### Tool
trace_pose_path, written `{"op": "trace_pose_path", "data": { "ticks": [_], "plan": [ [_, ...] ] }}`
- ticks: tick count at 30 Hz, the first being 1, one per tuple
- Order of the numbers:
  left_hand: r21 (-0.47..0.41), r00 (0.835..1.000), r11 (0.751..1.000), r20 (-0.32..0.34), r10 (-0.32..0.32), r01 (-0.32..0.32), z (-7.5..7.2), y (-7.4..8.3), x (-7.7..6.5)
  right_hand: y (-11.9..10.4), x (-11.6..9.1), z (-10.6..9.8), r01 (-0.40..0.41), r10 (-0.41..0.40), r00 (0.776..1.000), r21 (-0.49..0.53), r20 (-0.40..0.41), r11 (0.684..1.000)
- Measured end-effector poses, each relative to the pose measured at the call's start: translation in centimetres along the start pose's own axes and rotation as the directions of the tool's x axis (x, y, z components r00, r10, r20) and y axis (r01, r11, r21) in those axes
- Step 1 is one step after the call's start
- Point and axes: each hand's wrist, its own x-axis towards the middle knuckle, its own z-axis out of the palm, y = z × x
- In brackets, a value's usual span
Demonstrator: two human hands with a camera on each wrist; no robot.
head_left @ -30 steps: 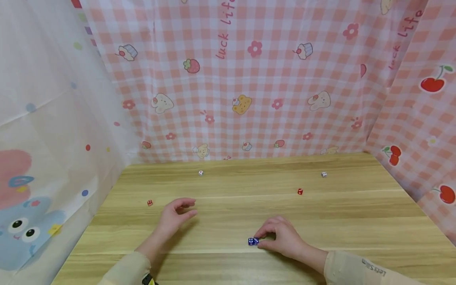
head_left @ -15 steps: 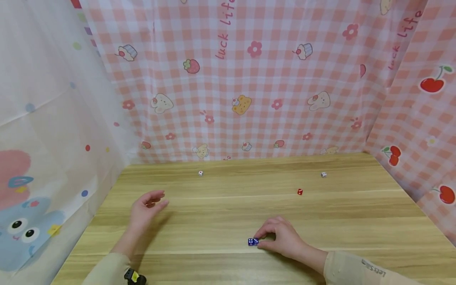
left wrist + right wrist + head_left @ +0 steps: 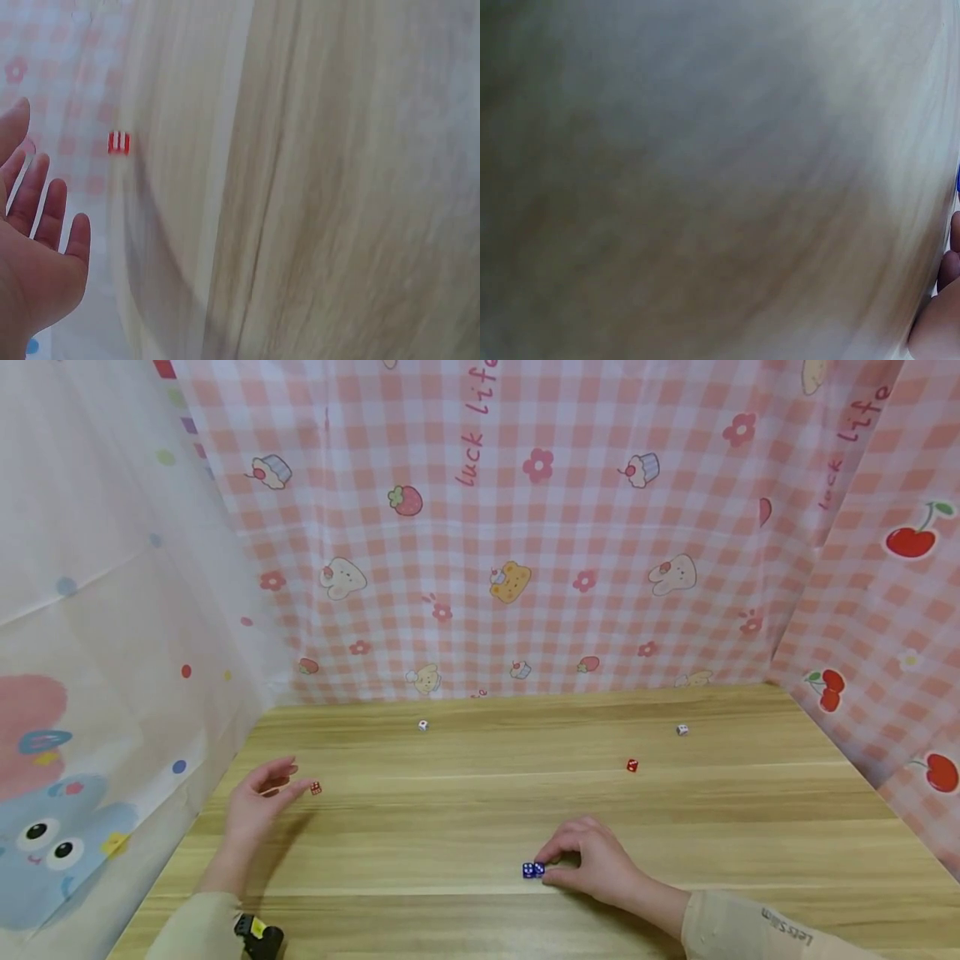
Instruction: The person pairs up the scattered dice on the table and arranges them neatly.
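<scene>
In the head view, two blue dice with white pips sit side by side near the table's front. My right hand [image 3: 592,860] pinches the right blue die [image 3: 539,869] between thumb and forefinger; the left blue die [image 3: 528,870] touches it. Only a sliver of blue shows at the edge of the right wrist view. Over at the left, my left hand [image 3: 258,802] holds nothing, its fingers loosely extended. Its thumb tip appears beside a red die [image 3: 316,787], which the left wrist view shows apart from the hand.
Farther back on the wooden table [image 3: 450,810] lie a white die [image 3: 423,725] at left, another white die [image 3: 682,729] at right, and a second red die [image 3: 632,765]. Checked cloth [image 3: 465,527] hangs behind; a white printed cloth [image 3: 135,610] hangs at left.
My left hand has moved leftward from the middle-left of the table, passing in front of the left red die, which shows again now. The right hand and blue dice have stayed put.
</scene>
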Motion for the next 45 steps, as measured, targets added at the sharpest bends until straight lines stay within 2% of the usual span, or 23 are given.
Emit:
{"op": "trace_pose_path", "data": {
  "ticks": [6,9,12,15,18,22,27,31,39,45],
  "plan": [
    [0.01,0.999,0.999,0.004,-0.043,0.043,-0.8,-0.9,0.3,0.1,0.0,0.1,-0.008,0.008,1.0,-0.002,0.006,1.0],
    [0.012,0.998,0.998,0.031,-0.063,0.063,-1.0,-1.1,0.4,0.1,0.0,0.1,-0.015,0.015,1.0,-0.002,0.013,1.0],
    [0.03,0.992,0.996,0.101,-0.081,0.079,-1.1,-1.2,0.5,0.2,0.0,0.1,-0.02,0.02,1.0,-0.002,0.017,1.0],
    [0.064,0.978,0.994,0.184,-0.097,0.087,-1.1,-1.3,0.6,0.2,0.0,0.2,-0.007,0.007,1.0,-0.007,0.011,1.0],
    [0.088,0.965,0.991,0.232,-0.118,0.1,-1.0,-1.5,0.5,0.2,0.0,0.2,-0.002,0.002,1.0,-0.011,0.006,1.0],
    [0.096,0.964,0.988,0.229,-0.136,0.117,-0.5,-1.7,0.4,0.1,0.0,0.2,-0.004,0.004,1.0,-0.005,0.006,1.0],
    [0.133,0.972,0.987,0.207,-0.113,0.086,0.3,-1.7,0.5,0.1,0.0,0.2,-0.022,0.022,1.0,-0.006,0.017,1.0],
    [0.169,0.971,0.982,0.209,-0.115,0.08,0.8,-1.5,0.5,0.1,0.0,0.1,-0.034,0.034,0.999,-0.002,0.023,0.999],
    [0.184,0.968,0.974,0.19,-0.164,0.129,1.0,-1.5,0.3,0.1,0.0,0.1,-0.025,0.025,1.0,-0.004,0.017,1.0],
    [0.212,0.976,0.972,0.167,-0.14,0.103,1.1,-1.8,0.6,0.1,0.0,0.1,-0.013,0.013,1.0,-0.006,0.01,1.0]
  ]
}}
